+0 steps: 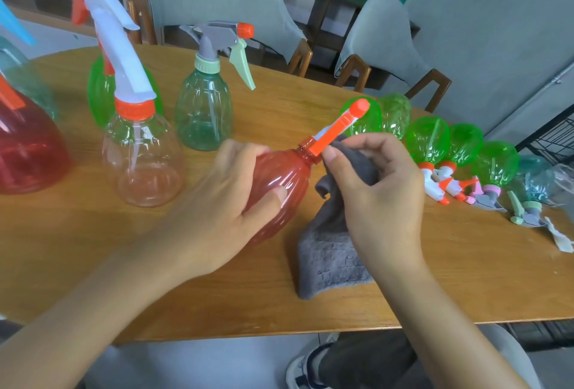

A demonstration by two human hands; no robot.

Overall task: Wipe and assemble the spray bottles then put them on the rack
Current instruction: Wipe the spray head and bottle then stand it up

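Note:
My left hand grips a red spray bottle, tilted with its orange spray head pointing up and to the right. My right hand pinches a grey cloth against the base of that spray head, and the rest of the cloth hangs down onto the wooden table. Standing upright at the left are a clear bottle with a white and orange head, a teal bottle with a grey head, a green bottle behind them and a large red bottle.
Several green bottles lie in a row at the right with their spray heads toward me, beside loose grey and pale green heads. A black wire rack stands at the far right. Grey chairs line the far side.

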